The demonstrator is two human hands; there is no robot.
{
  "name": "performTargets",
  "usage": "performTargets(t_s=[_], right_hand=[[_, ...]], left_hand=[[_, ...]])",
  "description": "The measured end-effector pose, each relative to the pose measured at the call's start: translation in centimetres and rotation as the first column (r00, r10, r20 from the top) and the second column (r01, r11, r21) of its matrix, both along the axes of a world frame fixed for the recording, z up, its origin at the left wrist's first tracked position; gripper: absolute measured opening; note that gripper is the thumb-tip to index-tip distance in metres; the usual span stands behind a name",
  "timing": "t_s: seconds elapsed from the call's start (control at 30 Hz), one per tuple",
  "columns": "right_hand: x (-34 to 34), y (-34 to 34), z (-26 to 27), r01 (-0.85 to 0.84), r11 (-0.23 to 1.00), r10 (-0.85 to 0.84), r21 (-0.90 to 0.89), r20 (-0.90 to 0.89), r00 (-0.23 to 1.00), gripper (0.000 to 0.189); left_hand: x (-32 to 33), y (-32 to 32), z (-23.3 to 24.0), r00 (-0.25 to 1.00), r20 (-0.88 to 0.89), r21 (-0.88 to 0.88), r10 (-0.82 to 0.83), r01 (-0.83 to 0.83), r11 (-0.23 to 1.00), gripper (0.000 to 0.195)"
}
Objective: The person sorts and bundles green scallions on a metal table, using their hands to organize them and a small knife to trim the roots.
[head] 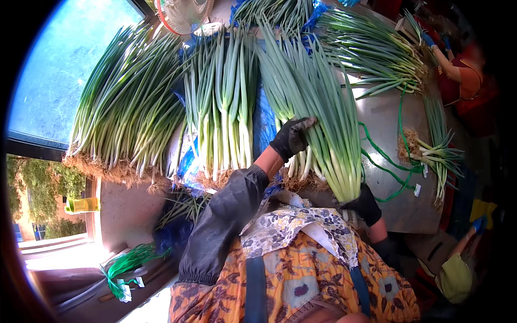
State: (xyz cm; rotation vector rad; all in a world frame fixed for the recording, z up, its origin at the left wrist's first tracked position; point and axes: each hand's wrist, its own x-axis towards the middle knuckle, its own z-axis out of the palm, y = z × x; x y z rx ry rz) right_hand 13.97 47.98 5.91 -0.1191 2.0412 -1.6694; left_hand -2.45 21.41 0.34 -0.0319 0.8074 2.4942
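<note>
A bundle of green onions (327, 133) fans out before me, its leaves pointing away and its pale stems towards my body. Around those lower stems closes my right hand (365, 204), in a black glove. My left hand (293, 139), also black-gloved, grips the bundle's left side partway up, thumb over the leaves and the other fingers mostly hidden. Under and beside this bundle lie more green onions (301, 171) with brown roots. To the left, another row of green onions (224, 121) rests on blue plastic sheeting (262, 121).
A large green onion pile (129, 117) lies far left, another pile (375, 52) at upper right. Green ties (387, 161) with white tags trail over the metal table (404, 210). More green ties (129, 262) hang lower left. A fan (183, 16) stands ahead. Co-workers' gloved hands (427, 39) show right.
</note>
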Motion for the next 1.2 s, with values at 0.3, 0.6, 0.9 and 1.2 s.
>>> performTargets(t_s=[0.3,0.6,0.9,1.2], right_hand=[[2.3,0.1,-4.4,0.164,0.922,-0.005,-0.350,0.414,0.910,0.060],[0.5,-0.6,-3.9,0.097,0.970,-0.018,-0.224,0.333,0.943,0.060],[0.2,0.7,-4.0,-0.086,0.930,0.165,0.356,-0.200,0.966,0.050],[-0.3,1.3,-5.5,-0.169,0.870,0.296,0.463,-0.217,0.930,0.035]], left_hand=[[1.2,-0.1,-0.1,0.974,0.032,0.265,-0.222,0.206,0.942,0.042],[-0.5,-7.2,0.7,0.992,-0.064,-0.072,0.109,-0.113,0.991,0.022],[2.5,-17.4,3.4,0.946,-0.153,-0.006,0.285,-0.289,0.957,0.022],[8.7,-29.5,1.4,0.883,-0.089,-0.160,0.462,-0.470,0.868,0.036]])
